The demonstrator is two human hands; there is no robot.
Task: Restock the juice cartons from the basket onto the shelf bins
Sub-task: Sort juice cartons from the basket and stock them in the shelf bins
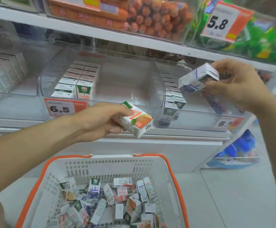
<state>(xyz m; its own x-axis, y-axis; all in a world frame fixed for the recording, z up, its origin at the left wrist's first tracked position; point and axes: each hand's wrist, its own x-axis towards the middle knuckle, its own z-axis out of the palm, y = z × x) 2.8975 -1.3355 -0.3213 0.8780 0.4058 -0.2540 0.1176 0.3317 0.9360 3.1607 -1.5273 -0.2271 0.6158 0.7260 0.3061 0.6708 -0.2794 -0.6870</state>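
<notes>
Left hand [99, 120] grips orange carton [136, 120], long axis tilted, just below middle bin [101, 76]'s front lip. Right hand [237, 86] pinches blue carton [198, 78], tilted, over right bin [175, 112]. Basket [175, 170] below.

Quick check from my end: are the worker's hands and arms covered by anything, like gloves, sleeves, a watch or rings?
Nothing is worn that shows. The left hand and right hand are bare, no gloves, and no rings are visible. Both forearms are bare right to the frame edge, with no sleeve, watch or wristband in view.
</notes>
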